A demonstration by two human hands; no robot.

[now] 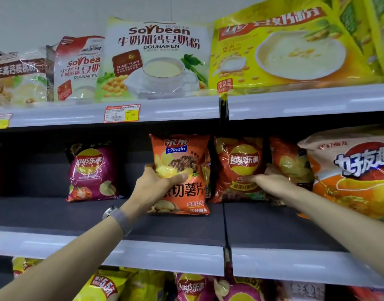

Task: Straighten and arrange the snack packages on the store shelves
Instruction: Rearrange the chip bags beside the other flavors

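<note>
On middle shelf: left hand grips orange Qinqin chip bag, at its 1 o'clock; right hand, fingers straight, touches red Lay's bag at 10 o'clock.

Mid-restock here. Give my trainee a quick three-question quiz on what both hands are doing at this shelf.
1. True or false: the left hand grips the orange Qinqin bag.
2. The right hand touches which bag? A soybean powder, B red Lay's bag, C yellow corn bag.
3. Fill in: the purple Lay's bag stands to the ___ of the orange Qinqin bag.
Key: 1 true; 2 B; 3 left.
</note>
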